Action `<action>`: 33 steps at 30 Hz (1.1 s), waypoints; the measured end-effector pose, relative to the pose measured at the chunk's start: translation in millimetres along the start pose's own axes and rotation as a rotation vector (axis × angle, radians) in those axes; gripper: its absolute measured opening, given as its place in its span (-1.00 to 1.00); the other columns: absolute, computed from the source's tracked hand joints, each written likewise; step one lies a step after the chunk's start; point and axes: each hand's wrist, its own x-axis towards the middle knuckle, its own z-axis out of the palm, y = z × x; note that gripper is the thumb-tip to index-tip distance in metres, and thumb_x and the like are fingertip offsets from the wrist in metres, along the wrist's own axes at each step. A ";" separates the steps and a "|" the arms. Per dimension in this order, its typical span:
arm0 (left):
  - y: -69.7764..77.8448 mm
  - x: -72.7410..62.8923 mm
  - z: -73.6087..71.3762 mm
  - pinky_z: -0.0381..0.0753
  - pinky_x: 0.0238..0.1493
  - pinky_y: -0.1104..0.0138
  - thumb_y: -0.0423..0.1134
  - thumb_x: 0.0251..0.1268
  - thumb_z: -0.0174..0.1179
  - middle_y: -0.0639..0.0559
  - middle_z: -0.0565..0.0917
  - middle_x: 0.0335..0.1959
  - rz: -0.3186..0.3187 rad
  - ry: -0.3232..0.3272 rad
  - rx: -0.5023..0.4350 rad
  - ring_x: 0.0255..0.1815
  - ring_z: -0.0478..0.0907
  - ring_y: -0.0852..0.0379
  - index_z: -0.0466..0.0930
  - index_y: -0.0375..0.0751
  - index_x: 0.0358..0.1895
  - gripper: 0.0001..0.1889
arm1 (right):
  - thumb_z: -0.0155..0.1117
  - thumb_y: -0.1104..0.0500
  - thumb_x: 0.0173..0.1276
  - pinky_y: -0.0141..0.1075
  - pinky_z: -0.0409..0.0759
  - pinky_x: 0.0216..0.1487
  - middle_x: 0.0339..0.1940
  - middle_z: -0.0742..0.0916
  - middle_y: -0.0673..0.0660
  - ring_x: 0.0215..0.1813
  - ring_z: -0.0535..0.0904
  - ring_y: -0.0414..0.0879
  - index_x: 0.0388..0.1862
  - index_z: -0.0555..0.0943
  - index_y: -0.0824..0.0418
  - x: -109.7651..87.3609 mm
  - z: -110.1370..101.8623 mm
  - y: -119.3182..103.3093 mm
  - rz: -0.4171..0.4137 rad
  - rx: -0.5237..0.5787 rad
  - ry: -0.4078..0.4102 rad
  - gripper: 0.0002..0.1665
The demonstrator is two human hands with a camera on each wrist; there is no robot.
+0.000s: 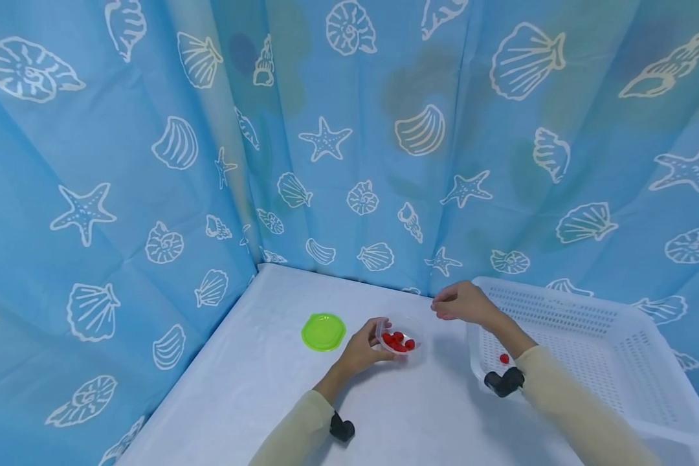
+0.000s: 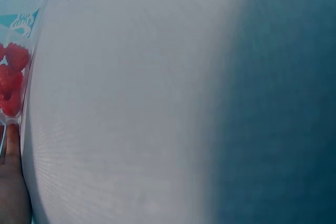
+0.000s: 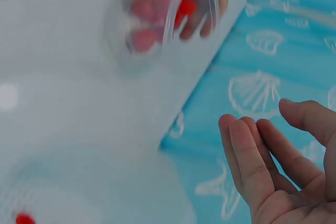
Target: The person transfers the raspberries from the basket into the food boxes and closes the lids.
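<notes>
Currently, left hand [image 1: 362,350] grips bowl [image 1: 419,332] of berries [image 1: 399,347] left of basket [image 1: 623,362]; right hand [image 1: 465,304] looks empty, fingers loosely extended. One berry [image 1: 503,358] lies in basket. Uneven squeeze could tip uncovered bowl, spilling berries.

From the head, the view looks forward and down across the desk [image 1: 233,388] to the curtain [image 1: 367,84]. Both wrist views sit nearer and share the bowl [image 1: 419,331], at nine o'clock in the left, at twelve in the right.

Curtained-off corner, room type unclear: blue seashell curtains [image 1: 349,155] along left and far sides of white-covered desk [image 1: 419,414].
</notes>
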 end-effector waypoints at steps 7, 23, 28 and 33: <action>-2.0 -0.6 -2.0 0.53 0.17 0.21 -0.03 -0.06 0.53 0.18 0.50 0.27 0.017 -0.008 -0.005 0.31 0.41 0.11 0.29 0.01 0.40 -0.12 | 0.25 0.12 0.39 -0.15 0.70 -0.14 -0.16 0.71 0.24 -0.18 0.70 0.05 0.04 0.60 0.40 -10.4 -36.3 24.5 -0.047 -0.073 0.041 -0.61; -1.2 -0.4 -2.5 0.53 0.18 0.22 -0.09 -0.03 0.53 0.16 0.50 0.26 0.024 -0.009 -0.008 0.32 0.41 0.10 0.30 0.01 0.39 -0.15 | 0.38 0.23 0.21 0.16 0.60 -0.04 -0.13 0.68 0.35 -0.15 0.59 0.18 -0.11 0.66 0.37 -10.6 -61.3 94.1 0.057 -0.386 0.061 -0.70; -1.1 0.0 -2.0 0.54 0.17 0.22 -0.05 -0.06 0.54 0.22 0.51 0.25 0.007 -0.006 -0.015 0.31 0.41 0.13 0.31 0.05 0.39 -0.13 | 0.47 0.22 0.12 0.16 0.61 -0.08 -0.15 0.67 0.33 -0.19 0.57 0.16 -0.12 0.65 0.37 -6.8 -60.0 110.0 0.132 -0.380 0.015 -0.63; -1.8 0.1 -1.4 0.53 0.17 0.24 -0.04 -0.07 0.54 0.25 0.51 0.24 0.002 -0.001 -0.012 0.31 0.40 0.18 0.31 0.07 0.39 -0.13 | 0.52 0.16 0.08 0.03 0.67 -0.17 -0.21 0.66 0.24 -0.23 0.57 0.08 -0.07 0.62 0.35 -1.3 -57.5 120.2 0.229 -0.334 -0.035 -0.54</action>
